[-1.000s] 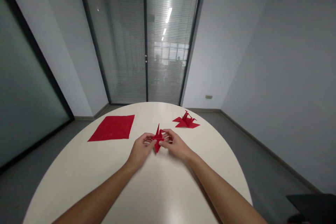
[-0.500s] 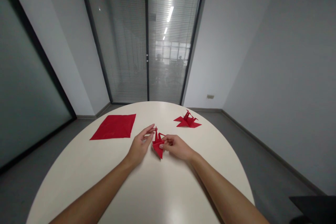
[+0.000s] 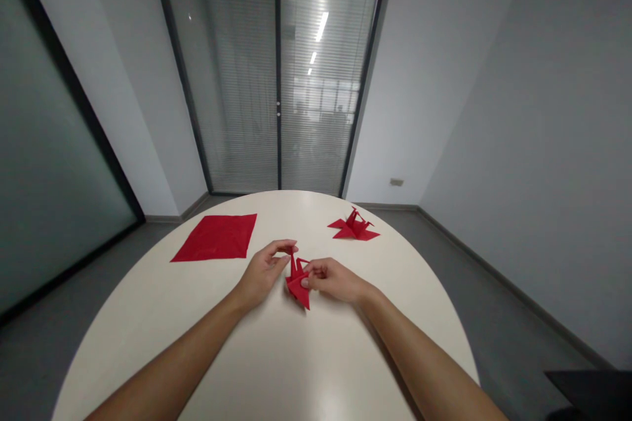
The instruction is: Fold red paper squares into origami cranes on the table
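Note:
A small, partly folded red paper figure (image 3: pixel 298 283) is held just above the middle of the round white table (image 3: pixel 296 355). My right hand (image 3: pixel 333 279) pinches its right side with closed fingers. My left hand (image 3: pixel 264 271) is at its left, thumb and forefinger pinching the thin upright tip at the top of the figure.
A flat red paper square (image 3: pixel 216 237) lies at the table's far left. A finished red paper crane (image 3: pixel 353 227) stands at the far right. Beyond the table are glass doors with blinds and grey walls. A dark object (image 3: pixel 590 391) shows at the bottom right corner.
The paper figure was turned and lowered slightly toward me. My left hand let go and opened half a second ago, then pinched the upright tip again.

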A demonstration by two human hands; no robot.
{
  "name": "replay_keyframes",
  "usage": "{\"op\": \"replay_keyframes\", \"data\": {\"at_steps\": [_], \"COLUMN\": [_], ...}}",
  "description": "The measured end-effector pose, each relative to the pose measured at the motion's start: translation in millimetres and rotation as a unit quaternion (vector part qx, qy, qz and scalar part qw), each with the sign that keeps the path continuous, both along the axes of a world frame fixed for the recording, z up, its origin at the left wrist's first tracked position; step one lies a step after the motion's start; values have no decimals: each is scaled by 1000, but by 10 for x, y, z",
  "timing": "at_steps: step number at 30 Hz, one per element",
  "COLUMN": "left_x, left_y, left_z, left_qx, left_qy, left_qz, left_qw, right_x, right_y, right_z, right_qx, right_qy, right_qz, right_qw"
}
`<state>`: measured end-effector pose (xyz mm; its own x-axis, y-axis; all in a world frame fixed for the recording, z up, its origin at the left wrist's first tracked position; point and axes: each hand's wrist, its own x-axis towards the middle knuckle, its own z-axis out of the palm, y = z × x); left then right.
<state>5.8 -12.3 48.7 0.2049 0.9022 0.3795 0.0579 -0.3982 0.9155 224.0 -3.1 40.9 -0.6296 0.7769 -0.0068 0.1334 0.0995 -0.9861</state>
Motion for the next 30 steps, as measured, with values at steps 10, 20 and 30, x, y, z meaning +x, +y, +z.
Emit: {"op": "replay_keyframes", "data": {"at_steps": [10, 20, 30], "left_x": [-37, -8, 54], "left_y": [-20, -6, 2], "left_z": [38, 23, 40], "left_qx": [4, 7, 11], "left_qy": [30, 58, 24], "left_qz": [45, 97, 119], "left_qw": [999, 994, 992], "right_x": [6, -4, -21], "right_y": [-11, 8, 3], "right_z": [-30, 21, 8], "right_qx": [2, 46, 101], "right_qy": [9, 15, -15], "right_qz": [9, -55, -78], "right_qw": [1000, 997, 992]}}
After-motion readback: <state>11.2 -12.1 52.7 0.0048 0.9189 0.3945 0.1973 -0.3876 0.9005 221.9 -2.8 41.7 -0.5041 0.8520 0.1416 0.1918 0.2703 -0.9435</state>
